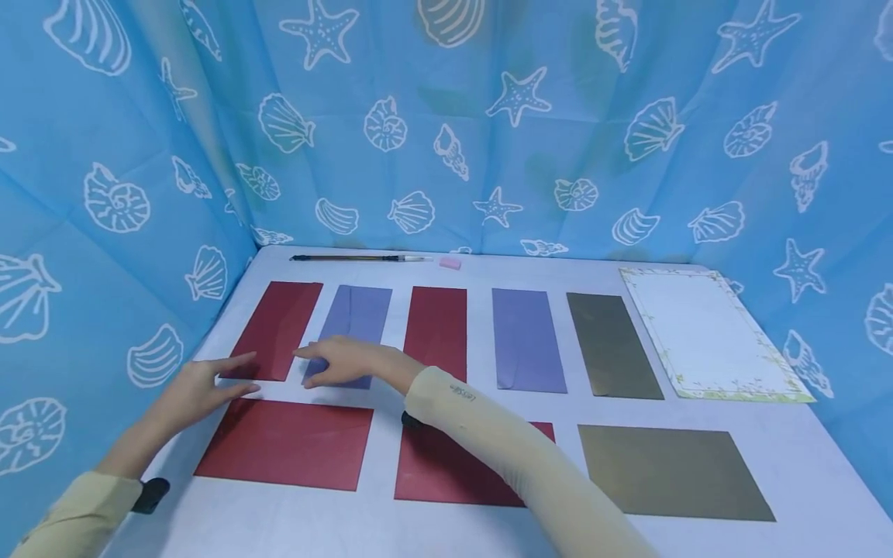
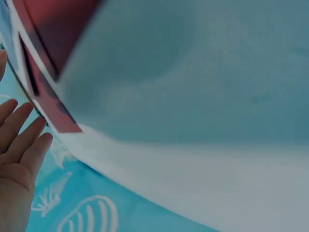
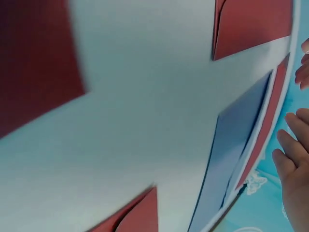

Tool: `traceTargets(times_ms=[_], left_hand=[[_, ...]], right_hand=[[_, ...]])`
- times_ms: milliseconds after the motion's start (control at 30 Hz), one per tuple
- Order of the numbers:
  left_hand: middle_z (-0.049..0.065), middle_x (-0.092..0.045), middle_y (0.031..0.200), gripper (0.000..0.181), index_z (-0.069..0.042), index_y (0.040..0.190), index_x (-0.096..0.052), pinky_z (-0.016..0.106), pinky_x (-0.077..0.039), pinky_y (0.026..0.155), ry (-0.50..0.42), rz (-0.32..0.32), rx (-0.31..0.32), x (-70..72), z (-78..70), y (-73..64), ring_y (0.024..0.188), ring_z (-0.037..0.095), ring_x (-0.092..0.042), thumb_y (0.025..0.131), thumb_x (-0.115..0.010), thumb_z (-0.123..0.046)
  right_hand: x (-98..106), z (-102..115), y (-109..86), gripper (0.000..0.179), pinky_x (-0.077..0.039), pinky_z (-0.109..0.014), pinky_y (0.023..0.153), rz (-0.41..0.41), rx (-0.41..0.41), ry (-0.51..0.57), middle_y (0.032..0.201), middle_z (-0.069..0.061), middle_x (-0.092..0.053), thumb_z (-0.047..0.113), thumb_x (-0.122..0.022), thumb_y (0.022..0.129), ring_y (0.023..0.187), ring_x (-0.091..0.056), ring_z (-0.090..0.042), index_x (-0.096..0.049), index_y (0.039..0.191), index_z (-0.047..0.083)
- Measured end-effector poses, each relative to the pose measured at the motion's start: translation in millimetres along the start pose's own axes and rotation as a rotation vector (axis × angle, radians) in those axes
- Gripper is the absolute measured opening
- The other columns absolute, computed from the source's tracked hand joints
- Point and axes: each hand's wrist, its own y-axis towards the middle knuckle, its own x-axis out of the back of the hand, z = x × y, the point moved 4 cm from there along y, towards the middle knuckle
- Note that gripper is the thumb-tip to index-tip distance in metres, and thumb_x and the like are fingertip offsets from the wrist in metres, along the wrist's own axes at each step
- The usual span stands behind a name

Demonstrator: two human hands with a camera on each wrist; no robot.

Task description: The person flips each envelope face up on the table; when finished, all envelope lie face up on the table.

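Observation:
In the head view my left hand (image 1: pixel 198 394) is at the near left corner of an upright-laid red envelope (image 1: pixel 279 329), thumb and fingers spread, holding nothing. My right hand (image 1: pixel 349 361) reaches across over a purple envelope (image 1: pixel 363 314), its fingers pointing left toward the same red one; nothing is in its grasp. Just below both hands lies a sideways red envelope (image 1: pixel 286 446). Extended fingers show on the left hand (image 2: pixel 19 154) in the left wrist view and on the right hand (image 3: pixel 295 164) in the right wrist view.
Farther right in the back row lie another red envelope (image 1: pixel 436 329), a purple one (image 1: pixel 529 341) and an olive-brown one (image 1: pixel 614 345). My right sleeve partly covers a front red envelope (image 1: pixel 432 465). An olive-brown envelope (image 1: pixel 673 473), bordered paper (image 1: pixel 718 333), brush (image 1: pixel 356 258) and pink eraser (image 1: pixel 449 263) lie around.

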Motion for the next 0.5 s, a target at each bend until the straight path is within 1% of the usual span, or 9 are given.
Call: traceTargets(times_ms=[100,167,233,300,333,367,433,467,500], left_hand=[[0.026,-0.065,0.103,0.074,0.003,0.137,-0.049,0.028,-0.05,0.048,-0.014,-0.022,-0.017,-0.4,-8.4,2.4,0.072,0.028,-0.055,0.078,-0.081,-0.027],[0.017,-0.065,0.083,0.075,0.002,0.139,-0.048,0.026,-0.045,0.044,-0.021,-0.043,-0.032,-1.5,-15.2,3.8,0.062,0.02,-0.048,0.079,-0.081,-0.026],[0.008,-0.058,0.067,0.075,0.003,0.139,-0.047,0.024,-0.043,0.044,-0.026,-0.066,-0.056,-2.3,-22.8,3.9,0.057,0.017,-0.045,0.079,-0.081,-0.026],[0.002,-0.051,0.058,0.076,0.003,0.139,-0.047,0.024,-0.042,0.045,-0.028,-0.096,-0.094,-3.0,-31.3,2.7,0.054,0.017,-0.045,0.078,-0.082,-0.024],[0.001,-0.048,0.055,0.076,0.002,0.14,-0.047,0.024,-0.042,0.045,-0.03,-0.109,-0.11,-3.5,-35.7,1.9,0.053,0.017,-0.045,0.077,-0.082,-0.024],[0.001,-0.051,0.057,0.076,0.002,0.14,-0.048,0.025,-0.045,0.048,-0.037,-0.126,-0.129,-3.7,-40.3,1.1,0.056,0.02,-0.051,0.077,-0.082,-0.024],[0.003,-0.057,0.063,0.076,0.001,0.14,-0.048,0.029,-0.051,0.054,-0.057,-0.155,-0.166,-4.5,-50.1,-0.9,0.065,0.028,-0.06,0.077,-0.083,-0.023],[0.005,-0.061,0.068,0.076,0.0,0.14,-0.048,0.032,-0.054,0.058,-0.069,-0.167,-0.182,-5.0,-55.2,-1.9,0.075,0.032,-0.064,0.077,-0.083,-0.023],[0.006,-0.062,0.071,0.076,-0.001,0.141,-0.048,0.035,-0.055,0.06,-0.083,-0.175,-0.19,-5.6,-60.1,-2.8,0.077,0.034,-0.064,0.077,-0.083,-0.025]], right_hand=[[6,-3,-11.8,0.064,-0.033,-0.019,0.104,-0.03,0.008,0.004,0.147,-0.004,-0.044,0.033,-0.065,0.093,0.135,-0.038,-0.011,-0.04,0.147,0.007],[9,-7,-21.6,0.067,-0.033,-0.018,0.104,-0.055,0.01,0.01,0.148,-0.004,-0.043,0.034,-0.066,0.092,0.135,-0.039,-0.01,-0.04,0.147,0.006],[13,-10,-32.9,0.068,-0.035,-0.018,0.103,-0.085,0.017,0.029,0.148,-0.004,-0.043,0.034,-0.067,0.092,0.135,-0.039,-0.01,-0.04,0.147,0.006],[16,-13,-45.6,0.068,-0.038,-0.019,0.1,-0.118,0.032,0.058,0.148,-0.005,-0.042,0.034,-0.067,0.091,0.135,-0.04,-0.011,-0.039,0.147,0.006],[17,-15,-52.7,0.068,-0.04,-0.02,0.099,-0.131,0.037,0.08,0.149,-0.006,-0.042,0.033,-0.068,0.091,0.135,-0.039,-0.012,-0.039,0.147,0.007],[18,-16,-60.2,0.069,-0.043,-0.021,0.097,-0.146,0.04,0.098,0.149,-0.005,-0.041,0.033,-0.068,0.091,0.134,-0.04,-0.013,-0.039,0.148,0.009],[20,-19,-76.4,0.069,-0.045,-0.024,0.096,-0.175,0.035,0.124,0.15,-0.003,-0.04,0.034,-0.068,0.091,0.134,-0.04,-0.013,-0.037,0.149,0.013],[21,-21,-84.3,0.07,-0.045,-0.025,0.096,-0.188,0.03,0.131,0.15,-0.002,-0.04,0.035,-0.068,0.091,0.134,-0.04,-0.012,-0.037,0.15,0.014],[21,-22,-92.6,0.07,-0.045,-0.026,0.096,-0.2,0.017,0.141,0.151,-0.001,-0.039,0.035,-0.068,0.09,0.135,-0.039,-0.012,-0.036,0.15,0.016]])
